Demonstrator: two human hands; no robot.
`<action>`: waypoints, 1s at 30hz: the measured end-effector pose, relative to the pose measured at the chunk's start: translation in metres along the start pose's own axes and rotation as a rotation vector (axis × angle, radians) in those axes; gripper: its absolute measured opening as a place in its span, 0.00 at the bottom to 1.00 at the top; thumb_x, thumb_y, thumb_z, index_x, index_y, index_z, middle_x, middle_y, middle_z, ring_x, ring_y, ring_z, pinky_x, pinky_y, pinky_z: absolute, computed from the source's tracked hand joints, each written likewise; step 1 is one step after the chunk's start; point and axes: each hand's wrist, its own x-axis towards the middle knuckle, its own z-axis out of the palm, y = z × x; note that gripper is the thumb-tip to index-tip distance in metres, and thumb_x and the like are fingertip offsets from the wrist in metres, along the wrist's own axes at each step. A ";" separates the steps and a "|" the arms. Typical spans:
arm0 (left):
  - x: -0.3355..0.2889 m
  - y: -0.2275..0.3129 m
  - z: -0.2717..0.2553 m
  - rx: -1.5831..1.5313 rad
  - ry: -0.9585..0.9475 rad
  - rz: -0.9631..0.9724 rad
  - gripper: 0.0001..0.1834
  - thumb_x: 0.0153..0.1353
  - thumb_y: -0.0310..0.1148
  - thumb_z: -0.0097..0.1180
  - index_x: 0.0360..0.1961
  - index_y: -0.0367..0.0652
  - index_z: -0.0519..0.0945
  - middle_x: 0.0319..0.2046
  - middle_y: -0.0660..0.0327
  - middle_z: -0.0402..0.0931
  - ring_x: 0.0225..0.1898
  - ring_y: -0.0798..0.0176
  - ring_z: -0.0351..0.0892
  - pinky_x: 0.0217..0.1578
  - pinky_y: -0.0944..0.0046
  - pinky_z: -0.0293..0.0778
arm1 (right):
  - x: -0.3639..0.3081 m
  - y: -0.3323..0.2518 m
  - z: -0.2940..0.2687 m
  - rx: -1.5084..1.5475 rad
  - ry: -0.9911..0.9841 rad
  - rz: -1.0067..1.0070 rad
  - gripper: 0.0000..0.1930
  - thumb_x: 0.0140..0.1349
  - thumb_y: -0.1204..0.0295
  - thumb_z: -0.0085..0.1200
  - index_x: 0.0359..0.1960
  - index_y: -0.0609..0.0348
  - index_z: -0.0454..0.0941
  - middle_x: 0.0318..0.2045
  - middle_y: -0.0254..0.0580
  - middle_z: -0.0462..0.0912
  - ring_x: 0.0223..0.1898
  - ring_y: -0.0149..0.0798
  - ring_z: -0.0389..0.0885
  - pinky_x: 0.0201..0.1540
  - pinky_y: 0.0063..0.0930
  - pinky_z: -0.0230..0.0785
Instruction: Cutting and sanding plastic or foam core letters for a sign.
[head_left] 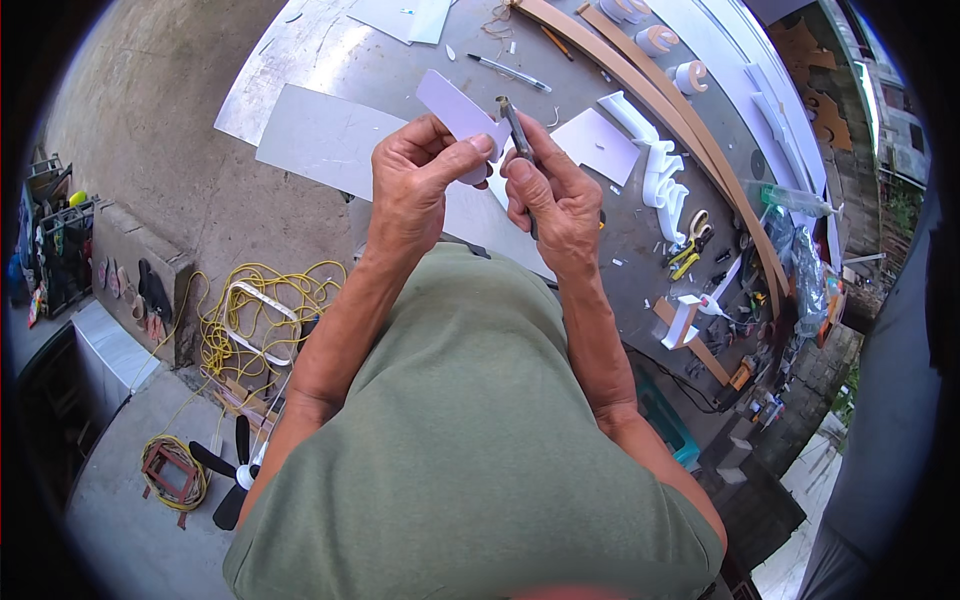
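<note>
My left hand (415, 175) is closed, pinching a cut piece of pale white sheet (452, 104) between thumb and fingers. The strip tilts up to the left and has a notched right end. Close beside that end, my right hand (562, 205) grips a dark slim hand tool (519, 134) with a brassy tip. The tool's exact kind is unclear, as the fingers cover much of it. Its upper end is by the piece's edge; whether they touch, I cannot tell. Beneath both hands lies the grey worktable (590, 75), with a larger pale sheet (598, 145) behind my right hand.
On the table are a pen (510, 73), white curved cutouts (660, 180), yellow-handled pliers (687, 262), scissors (698, 224), long brown strips (670, 95) and a glue gun (712, 304). A tangled yellow cord (255, 320) and a black-bladed fan (240, 470) are at the lower left.
</note>
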 end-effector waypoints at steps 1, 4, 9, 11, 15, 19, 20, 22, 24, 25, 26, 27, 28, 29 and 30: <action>0.000 0.000 -0.001 0.000 -0.001 0.000 0.08 0.59 0.27 0.67 0.37 0.34 0.84 0.30 0.56 0.85 0.29 0.67 0.83 0.30 0.66 0.79 | -0.002 0.000 0.001 0.022 0.020 0.015 0.23 0.72 0.68 0.54 0.67 0.59 0.71 0.32 0.33 0.77 0.21 0.19 0.67 0.18 0.16 0.60; 0.000 0.000 -0.002 0.025 0.007 -0.001 0.06 0.59 0.27 0.67 0.35 0.34 0.85 0.28 0.58 0.85 0.28 0.69 0.82 0.31 0.67 0.79 | 0.001 -0.004 0.006 -0.055 0.072 -0.005 0.23 0.73 0.68 0.53 0.67 0.57 0.71 0.32 0.33 0.77 0.20 0.19 0.67 0.18 0.15 0.60; -0.001 -0.001 0.004 0.063 0.030 0.008 0.07 0.59 0.27 0.68 0.34 0.34 0.85 0.26 0.59 0.84 0.26 0.70 0.81 0.30 0.69 0.79 | 0.008 -0.001 0.006 -0.248 0.050 -0.118 0.23 0.74 0.67 0.52 0.68 0.58 0.71 0.32 0.33 0.75 0.25 0.22 0.68 0.24 0.19 0.63; 0.000 -0.002 0.006 0.077 0.026 0.015 0.07 0.59 0.27 0.67 0.35 0.33 0.85 0.26 0.59 0.84 0.26 0.70 0.81 0.29 0.70 0.79 | 0.009 0.000 0.009 -0.358 0.040 -0.211 0.23 0.74 0.67 0.51 0.68 0.59 0.70 0.32 0.33 0.74 0.27 0.23 0.69 0.27 0.20 0.65; 0.003 -0.005 0.008 0.088 0.005 0.003 0.07 0.61 0.27 0.67 0.35 0.32 0.85 0.25 0.59 0.84 0.25 0.72 0.80 0.27 0.71 0.77 | 0.008 -0.004 0.012 -0.351 0.058 -0.158 0.23 0.74 0.68 0.50 0.68 0.61 0.70 0.31 0.33 0.71 0.30 0.26 0.69 0.31 0.23 0.66; 0.002 -0.010 0.008 0.104 -0.011 0.030 0.07 0.61 0.27 0.66 0.35 0.32 0.85 0.25 0.59 0.83 0.24 0.72 0.79 0.26 0.71 0.77 | -0.002 0.001 0.017 -0.330 0.100 -0.147 0.23 0.75 0.69 0.49 0.68 0.62 0.69 0.31 0.34 0.71 0.29 0.27 0.68 0.31 0.24 0.66; -0.003 -0.011 0.012 0.119 0.005 0.040 0.07 0.61 0.27 0.66 0.35 0.32 0.85 0.25 0.59 0.83 0.24 0.73 0.78 0.25 0.71 0.76 | -0.006 0.002 0.017 -0.329 0.100 -0.149 0.23 0.75 0.69 0.49 0.68 0.62 0.69 0.31 0.34 0.71 0.29 0.27 0.68 0.31 0.24 0.66; -0.002 -0.011 0.013 0.135 0.019 0.050 0.07 0.62 0.27 0.66 0.35 0.33 0.85 0.26 0.59 0.83 0.23 0.73 0.78 0.24 0.71 0.76 | -0.015 0.003 0.015 -0.366 0.106 -0.152 0.23 0.75 0.69 0.49 0.68 0.64 0.68 0.30 0.34 0.70 0.29 0.27 0.68 0.30 0.25 0.66; 0.003 -0.011 0.010 0.081 0.084 0.090 0.07 0.61 0.27 0.66 0.35 0.33 0.84 0.26 0.59 0.83 0.23 0.73 0.77 0.25 0.71 0.75 | -0.022 0.008 0.014 -0.410 0.080 -0.138 0.23 0.75 0.70 0.48 0.68 0.65 0.67 0.29 0.34 0.69 0.29 0.28 0.68 0.30 0.26 0.65; 0.003 -0.008 0.011 0.094 0.082 0.091 0.07 0.62 0.28 0.66 0.35 0.33 0.84 0.26 0.60 0.83 0.23 0.73 0.77 0.25 0.71 0.74 | -0.024 0.008 0.016 -0.407 0.078 -0.131 0.24 0.75 0.70 0.48 0.69 0.66 0.67 0.29 0.34 0.68 0.29 0.28 0.68 0.31 0.26 0.64; 0.002 -0.009 0.012 0.095 0.082 0.091 0.07 0.62 0.28 0.66 0.35 0.33 0.84 0.26 0.60 0.83 0.23 0.73 0.77 0.25 0.71 0.74 | -0.024 0.007 0.018 -0.403 0.075 -0.124 0.24 0.75 0.70 0.48 0.69 0.66 0.66 0.29 0.34 0.68 0.30 0.28 0.68 0.31 0.25 0.64; 0.000 -0.010 0.013 0.107 0.060 0.081 0.07 0.62 0.28 0.66 0.35 0.33 0.84 0.27 0.60 0.83 0.24 0.73 0.77 0.25 0.71 0.74 | -0.019 0.006 0.018 -0.402 0.076 -0.124 0.24 0.75 0.70 0.48 0.69 0.66 0.66 0.29 0.34 0.68 0.30 0.28 0.68 0.31 0.25 0.64; -0.002 -0.012 0.013 0.118 0.038 0.070 0.07 0.62 0.28 0.66 0.35 0.33 0.84 0.27 0.60 0.83 0.24 0.74 0.77 0.25 0.71 0.73 | -0.011 0.000 0.019 -0.335 0.094 -0.073 0.24 0.75 0.70 0.48 0.69 0.67 0.66 0.29 0.34 0.68 0.30 0.28 0.68 0.31 0.25 0.64; -0.002 -0.012 0.014 0.119 0.037 0.068 0.07 0.62 0.28 0.66 0.35 0.33 0.84 0.27 0.60 0.83 0.24 0.74 0.77 0.25 0.71 0.73 | -0.007 -0.004 0.020 -0.267 0.111 -0.022 0.24 0.75 0.70 0.47 0.69 0.67 0.65 0.29 0.34 0.68 0.30 0.28 0.67 0.31 0.25 0.63; -0.002 -0.013 0.014 0.112 0.039 0.089 0.07 0.62 0.28 0.66 0.35 0.33 0.84 0.27 0.61 0.83 0.25 0.74 0.77 0.26 0.71 0.73 | -0.009 -0.003 0.020 -0.267 0.113 -0.021 0.24 0.75 0.70 0.47 0.69 0.67 0.65 0.29 0.34 0.68 0.30 0.28 0.67 0.31 0.25 0.63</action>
